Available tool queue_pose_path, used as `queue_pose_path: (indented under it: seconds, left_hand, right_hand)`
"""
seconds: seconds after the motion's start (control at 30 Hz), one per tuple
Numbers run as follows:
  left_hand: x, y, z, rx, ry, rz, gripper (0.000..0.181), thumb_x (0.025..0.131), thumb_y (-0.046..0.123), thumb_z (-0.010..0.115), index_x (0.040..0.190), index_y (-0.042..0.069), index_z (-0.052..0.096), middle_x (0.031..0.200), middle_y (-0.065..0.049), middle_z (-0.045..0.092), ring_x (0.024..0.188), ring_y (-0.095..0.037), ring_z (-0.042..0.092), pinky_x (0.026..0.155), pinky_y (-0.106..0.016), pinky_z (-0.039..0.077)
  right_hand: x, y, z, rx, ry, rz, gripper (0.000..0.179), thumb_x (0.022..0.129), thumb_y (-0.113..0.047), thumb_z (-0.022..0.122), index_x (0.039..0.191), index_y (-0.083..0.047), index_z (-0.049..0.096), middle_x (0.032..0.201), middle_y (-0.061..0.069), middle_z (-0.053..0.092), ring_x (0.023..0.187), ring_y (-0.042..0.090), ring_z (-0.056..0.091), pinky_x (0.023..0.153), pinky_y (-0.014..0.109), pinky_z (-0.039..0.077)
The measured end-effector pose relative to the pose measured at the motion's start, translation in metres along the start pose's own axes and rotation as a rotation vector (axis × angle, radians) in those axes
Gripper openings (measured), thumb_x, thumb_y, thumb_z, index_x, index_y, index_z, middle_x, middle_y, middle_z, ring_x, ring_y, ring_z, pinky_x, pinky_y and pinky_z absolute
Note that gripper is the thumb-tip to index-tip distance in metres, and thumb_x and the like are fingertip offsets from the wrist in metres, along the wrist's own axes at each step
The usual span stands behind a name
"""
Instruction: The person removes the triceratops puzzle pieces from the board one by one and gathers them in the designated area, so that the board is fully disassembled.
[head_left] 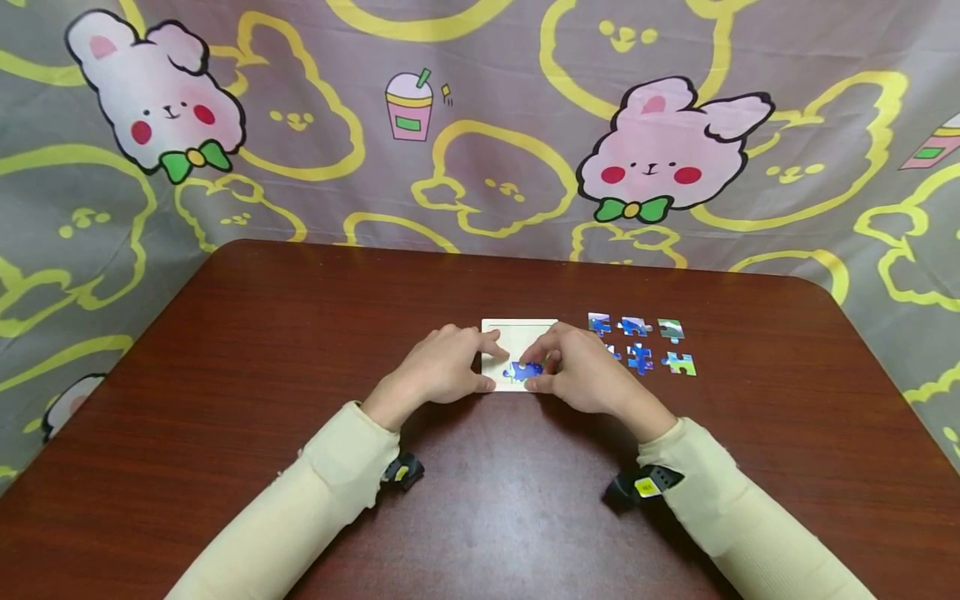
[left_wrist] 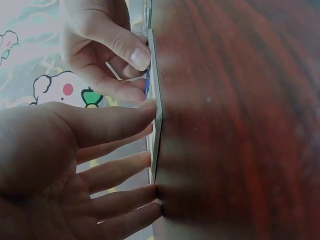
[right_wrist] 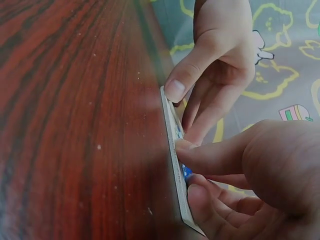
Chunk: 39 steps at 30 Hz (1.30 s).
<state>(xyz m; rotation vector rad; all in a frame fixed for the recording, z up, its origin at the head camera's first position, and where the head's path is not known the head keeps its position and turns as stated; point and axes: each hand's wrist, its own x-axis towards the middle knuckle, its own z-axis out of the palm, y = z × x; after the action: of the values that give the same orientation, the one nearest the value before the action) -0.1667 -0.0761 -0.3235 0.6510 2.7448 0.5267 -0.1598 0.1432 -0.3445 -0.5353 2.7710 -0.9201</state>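
A small white puzzle tray (head_left: 519, 322) lies flat on the table, with blue jigsaw pieces (head_left: 528, 372) along its front part. My left hand (head_left: 442, 364) rests at the tray's left side, thumb (left_wrist: 135, 114) on the front corner and index finger reaching over the surface. The other left fingers extend fairly straight along the edge in the left wrist view. With bent fingers, my right hand (head_left: 588, 371) pinches at a blue jigsaw piece (right_wrist: 186, 172) in the tray's front right part. Its thumb lies by the front rim; the hand covers the tray's right side.
Several loose jigsaw pieces (head_left: 640, 358) lie in two rows right of the tray, partly behind the right hand. The brown table (head_left: 300, 333) extends around them. A patterned cloth (head_left: 487, 100) hangs behind its far edge. Dark straps (head_left: 405, 472) circle both wrists.
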Motion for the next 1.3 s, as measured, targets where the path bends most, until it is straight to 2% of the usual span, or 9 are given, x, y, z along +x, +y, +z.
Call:
queue_pose_path:
  seconds: [0.23,0.43,0.63,0.97,1.3]
  left_hand:
    - [0.0003,-0.0003,0.0002,0.004,0.008,0.002,0.043,0.091,0.025,0.085,0.134,0.024,0.076,0.160,0.001,0.056,0.143,-0.034,0.058,0.111,-0.050,0.052]
    - [0.0016,0.0017,-0.0005,-0.004,0.000,-0.010,0.044,0.092,0.025,0.085,0.134,0.026,0.076,0.161,0.003,0.054,0.144,-0.033,0.057,0.110,-0.051,0.053]
    - [0.0014,0.0032,-0.0012,0.001,-0.001,-0.002,0.044,0.092,0.026,0.085,0.135,0.026,0.076,0.161,0.002,0.054,0.144,-0.034,0.058,0.111,-0.051,0.052]
    - [-0.0018,0.0018,-0.0006,0.026,-0.003,0.065,0.038,0.094,0.020,0.081,0.131,0.028,0.078,0.164,-0.007,0.051,0.147,-0.037,0.054,0.115,-0.052,0.050]
    - [-0.0031,-0.0003,-0.0001,0.020,-0.010,0.078,0.036,0.095,0.019,0.079,0.130,0.025,0.079,0.164,-0.009,0.050,0.150,-0.038,0.051,0.118,-0.054,0.047]
  right_hand:
    - [-0.0019,-0.0020,0.0003,0.004,0.047,-0.020,0.019,0.085,-0.015,0.090,0.099,-0.014,0.077,0.097,0.004,0.068,0.078,0.012,0.065,0.074,0.034,0.050]
    - [-0.0024,-0.0013,-0.0009,0.004,0.054,-0.003,0.019,0.085,-0.017,0.090,0.098,-0.015,0.076,0.098,0.004,0.069,0.078,0.012,0.067,0.074,0.034,0.050]
    - [-0.0028,-0.0011,-0.0022,0.003,0.051,0.016,0.020,0.086,-0.019,0.090,0.098,-0.016,0.075,0.092,0.001,0.074,0.082,0.014,0.069,0.074,0.035,0.051]
    - [-0.0039,-0.0017,-0.0021,0.032,0.036,-0.008,0.021,0.086,-0.016,0.089,0.097,-0.015,0.072,0.087,0.001,0.074,0.078,0.012,0.068,0.072,0.033,0.050]
    - [-0.0032,0.0007,-0.0016,0.069,0.009,-0.019,0.026,0.084,-0.016,0.091,0.099,-0.013,0.070,0.089,0.003,0.072,0.076,0.012,0.067,0.073,0.033,0.050]
